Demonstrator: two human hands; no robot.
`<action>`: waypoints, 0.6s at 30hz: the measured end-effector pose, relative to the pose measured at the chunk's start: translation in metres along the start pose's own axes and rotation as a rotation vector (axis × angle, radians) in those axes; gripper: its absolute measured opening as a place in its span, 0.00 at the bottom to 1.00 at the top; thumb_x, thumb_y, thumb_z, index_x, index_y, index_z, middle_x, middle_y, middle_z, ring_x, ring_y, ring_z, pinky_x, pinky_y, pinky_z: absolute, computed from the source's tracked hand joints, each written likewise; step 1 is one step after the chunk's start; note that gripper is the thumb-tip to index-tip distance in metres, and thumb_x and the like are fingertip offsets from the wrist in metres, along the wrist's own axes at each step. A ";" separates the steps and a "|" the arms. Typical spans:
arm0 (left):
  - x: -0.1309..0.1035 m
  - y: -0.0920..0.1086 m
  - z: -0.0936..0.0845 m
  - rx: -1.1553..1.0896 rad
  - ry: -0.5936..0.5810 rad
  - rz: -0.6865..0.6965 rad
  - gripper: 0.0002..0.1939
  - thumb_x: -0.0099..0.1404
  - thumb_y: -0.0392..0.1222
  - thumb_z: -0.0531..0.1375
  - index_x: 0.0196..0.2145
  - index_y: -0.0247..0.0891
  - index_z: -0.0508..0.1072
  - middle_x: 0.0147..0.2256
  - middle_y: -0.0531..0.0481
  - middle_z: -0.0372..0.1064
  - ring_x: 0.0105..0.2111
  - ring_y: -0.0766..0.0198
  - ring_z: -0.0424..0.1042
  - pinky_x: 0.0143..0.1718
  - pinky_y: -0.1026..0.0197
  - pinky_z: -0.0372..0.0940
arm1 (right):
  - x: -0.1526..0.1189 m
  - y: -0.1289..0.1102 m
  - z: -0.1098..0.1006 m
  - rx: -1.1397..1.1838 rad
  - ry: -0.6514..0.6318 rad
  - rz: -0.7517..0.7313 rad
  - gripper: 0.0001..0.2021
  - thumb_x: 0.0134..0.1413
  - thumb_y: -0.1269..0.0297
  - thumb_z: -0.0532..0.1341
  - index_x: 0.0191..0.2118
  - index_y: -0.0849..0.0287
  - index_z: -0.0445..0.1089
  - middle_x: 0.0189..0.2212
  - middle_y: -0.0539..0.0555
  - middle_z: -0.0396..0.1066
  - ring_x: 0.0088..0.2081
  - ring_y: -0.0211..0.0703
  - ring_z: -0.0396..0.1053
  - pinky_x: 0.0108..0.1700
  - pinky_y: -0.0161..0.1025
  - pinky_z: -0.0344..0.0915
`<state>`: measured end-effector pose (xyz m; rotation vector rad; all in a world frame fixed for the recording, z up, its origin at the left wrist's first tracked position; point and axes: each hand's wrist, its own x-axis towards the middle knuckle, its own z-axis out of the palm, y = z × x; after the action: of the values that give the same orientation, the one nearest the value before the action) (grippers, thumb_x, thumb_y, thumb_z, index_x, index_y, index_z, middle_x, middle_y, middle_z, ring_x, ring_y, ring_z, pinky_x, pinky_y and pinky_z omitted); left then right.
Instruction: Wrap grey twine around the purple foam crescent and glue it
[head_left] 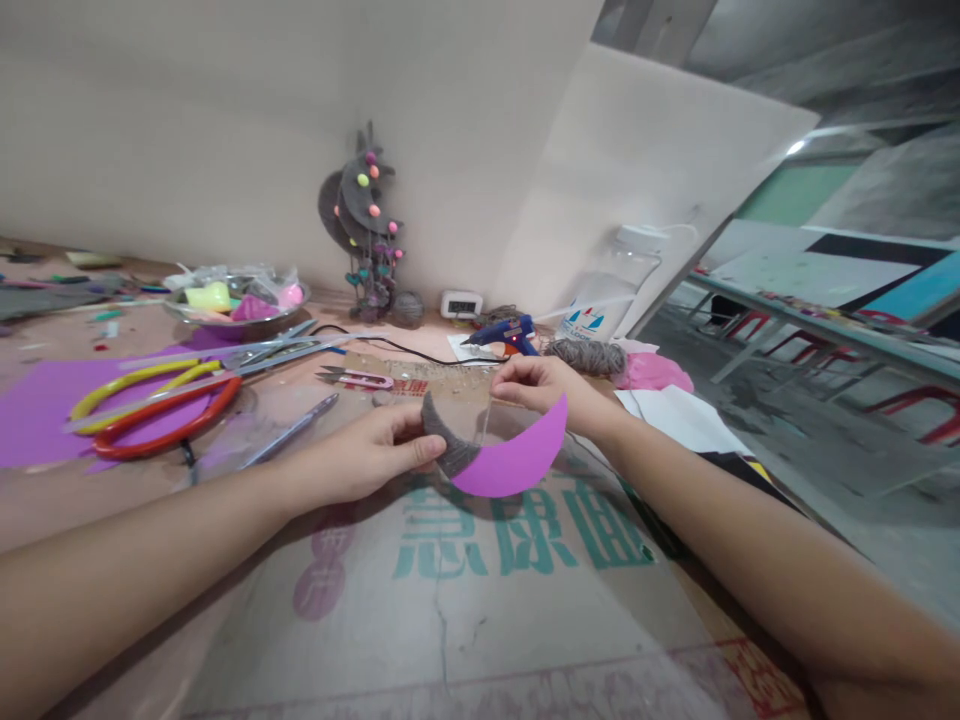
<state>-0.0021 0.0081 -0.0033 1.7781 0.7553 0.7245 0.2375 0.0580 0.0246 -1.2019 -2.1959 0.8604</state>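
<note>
A purple crescent cutout (pixel 517 462) hangs upright above the mat, its left end wrapped in grey yarn (pixel 454 447). My left hand (pixel 379 450) pinches that wrapped end between thumb and fingers. Above the crescent's inner curve, my right hand (pixel 531 385) is closed in a pinch on a thin strand of yarn (pixel 486 420). This strand runs down to the crescent where the wrapping ends. The fingertips of my left hand are partly hidden behind the crescent.
Scissors (pixel 169 440) with red handles, thread snips (pixel 356 378) and a pen (pixel 291 430) lie left. Behind are a glue gun (pixel 506 334), a grey yarn bundle (pixel 587 356), a plastic bottle (pixel 611 285), a metal bowl (pixel 234 316) and a decorated grey crescent ornament (pixel 364 215).
</note>
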 end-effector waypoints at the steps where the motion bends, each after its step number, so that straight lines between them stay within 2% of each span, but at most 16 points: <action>1: 0.000 0.000 0.000 0.008 0.014 -0.005 0.08 0.61 0.43 0.54 0.32 0.38 0.70 0.31 0.50 0.68 0.31 0.63 0.66 0.31 0.64 0.60 | -0.001 -0.005 0.002 -0.075 -0.022 -0.036 0.11 0.51 0.58 0.59 0.29 0.62 0.70 0.25 0.50 0.68 0.27 0.37 0.64 0.31 0.35 0.60; 4: 0.000 0.000 0.003 -0.001 0.078 -0.053 0.08 0.60 0.43 0.55 0.32 0.38 0.70 0.28 0.51 0.69 0.28 0.64 0.66 0.29 0.65 0.60 | -0.004 -0.018 0.005 -0.269 -0.024 -0.182 0.09 0.52 0.61 0.59 0.32 0.61 0.72 0.32 0.56 0.71 0.35 0.42 0.67 0.40 0.40 0.62; 6: 0.000 0.000 0.005 -0.007 0.134 -0.083 0.07 0.60 0.43 0.55 0.32 0.37 0.70 0.28 0.51 0.69 0.27 0.64 0.67 0.29 0.64 0.61 | -0.004 -0.023 0.003 -0.278 0.073 -0.213 0.09 0.53 0.62 0.57 0.36 0.60 0.71 0.38 0.57 0.71 0.41 0.44 0.66 0.44 0.41 0.61; 8: -0.001 0.001 0.006 0.034 0.218 -0.066 0.07 0.59 0.41 0.55 0.34 0.38 0.70 0.30 0.51 0.70 0.30 0.63 0.68 0.31 0.63 0.62 | -0.004 -0.024 -0.003 -0.189 0.157 -0.146 0.10 0.56 0.60 0.55 0.35 0.60 0.69 0.34 0.55 0.71 0.36 0.41 0.67 0.40 0.39 0.62; 9: -0.001 0.002 0.006 0.073 0.260 -0.046 0.07 0.59 0.40 0.56 0.34 0.38 0.70 0.32 0.51 0.70 0.32 0.63 0.69 0.33 0.63 0.62 | -0.003 -0.023 -0.006 -0.127 0.152 -0.097 0.12 0.57 0.58 0.54 0.33 0.61 0.68 0.30 0.54 0.70 0.32 0.38 0.66 0.35 0.36 0.62; 11: -0.002 0.003 0.004 0.158 0.335 0.005 0.07 0.58 0.38 0.56 0.36 0.39 0.70 0.35 0.51 0.70 0.36 0.62 0.69 0.37 0.62 0.63 | -0.004 -0.019 -0.011 0.006 0.037 -0.011 0.16 0.59 0.53 0.51 0.30 0.61 0.65 0.22 0.50 0.67 0.24 0.35 0.63 0.28 0.33 0.60; 14: -0.004 0.004 0.000 0.250 0.413 0.049 0.10 0.56 0.33 0.55 0.37 0.40 0.69 0.37 0.52 0.70 0.39 0.63 0.69 0.41 0.62 0.62 | -0.005 -0.016 -0.009 0.178 -0.188 0.080 0.21 0.59 0.47 0.48 0.37 0.62 0.65 0.21 0.50 0.67 0.20 0.33 0.60 0.23 0.32 0.57; 16: -0.006 0.004 -0.002 0.287 0.458 0.064 0.12 0.55 0.31 0.55 0.37 0.40 0.69 0.38 0.53 0.70 0.40 0.63 0.68 0.42 0.61 0.61 | -0.006 -0.017 0.000 0.260 -0.213 0.108 0.24 0.59 0.45 0.47 0.43 0.63 0.65 0.22 0.49 0.65 0.19 0.32 0.58 0.22 0.31 0.55; 18: -0.007 0.004 -0.002 0.311 0.468 0.082 0.13 0.55 0.30 0.55 0.38 0.40 0.69 0.39 0.53 0.71 0.41 0.63 0.68 0.43 0.61 0.61 | -0.008 -0.020 0.011 0.333 -0.174 0.113 0.25 0.58 0.45 0.48 0.42 0.62 0.67 0.20 0.46 0.60 0.18 0.30 0.53 0.20 0.31 0.51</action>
<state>-0.0079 0.0027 -0.0001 1.9482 1.1614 1.1508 0.2227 0.0399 0.0310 -1.1285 -2.0213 1.3625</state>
